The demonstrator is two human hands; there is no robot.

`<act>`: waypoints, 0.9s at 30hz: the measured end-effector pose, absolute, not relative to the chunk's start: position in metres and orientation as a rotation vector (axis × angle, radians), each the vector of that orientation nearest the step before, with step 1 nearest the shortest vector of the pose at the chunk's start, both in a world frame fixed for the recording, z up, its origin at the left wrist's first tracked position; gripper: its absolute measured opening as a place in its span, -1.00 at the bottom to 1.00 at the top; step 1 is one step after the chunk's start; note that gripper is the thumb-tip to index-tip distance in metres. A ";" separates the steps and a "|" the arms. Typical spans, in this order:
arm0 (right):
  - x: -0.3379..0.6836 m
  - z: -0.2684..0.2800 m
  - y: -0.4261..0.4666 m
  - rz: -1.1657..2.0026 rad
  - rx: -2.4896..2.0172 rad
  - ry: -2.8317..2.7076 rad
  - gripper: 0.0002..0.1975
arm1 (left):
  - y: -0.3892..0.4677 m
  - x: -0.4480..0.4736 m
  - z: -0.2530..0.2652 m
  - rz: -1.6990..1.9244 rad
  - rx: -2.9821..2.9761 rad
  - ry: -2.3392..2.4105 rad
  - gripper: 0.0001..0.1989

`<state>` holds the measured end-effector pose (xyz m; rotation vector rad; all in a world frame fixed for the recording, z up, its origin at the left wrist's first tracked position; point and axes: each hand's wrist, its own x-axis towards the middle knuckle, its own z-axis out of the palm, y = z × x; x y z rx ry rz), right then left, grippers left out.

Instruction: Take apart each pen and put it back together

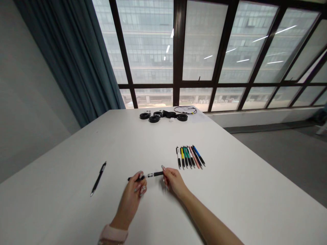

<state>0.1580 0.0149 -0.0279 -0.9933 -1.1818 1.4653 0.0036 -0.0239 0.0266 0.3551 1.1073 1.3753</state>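
Observation:
A black pen with a pale, clear-looking section point(150, 175) is held level just above the white table, between my two hands. My left hand point(134, 192) is closed around its left part, and a dark end sticks out beyond the fingers. My right hand point(175, 180) pinches the black right end between thumb and fingers. Whether the pen is one piece or parted in the middle, I cannot tell. To the left of my left hand, another black pen point(98, 179) lies slanted on the table.
Beyond my right hand lies a row of several pens point(190, 157) in different colours, side by side. Black rolls of strap or tape point(154, 119) and a coiled black cable point(185, 110) sit at the far end of the white table point(122, 139). Windows and a blue curtain stand behind.

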 end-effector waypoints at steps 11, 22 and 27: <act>0.155 -0.027 0.016 1.463 -1.007 -1.155 -0.29 | -0.028 -0.004 0.025 1.384 0.266 1.030 -0.54; 0.156 -0.031 0.017 1.453 -0.999 -1.166 -0.33 | -0.024 -0.009 0.019 1.406 0.189 0.866 -0.63; 0.158 -0.029 0.009 1.030 -1.025 -1.399 -0.57 | -0.021 -0.013 0.022 1.412 0.155 0.901 -0.47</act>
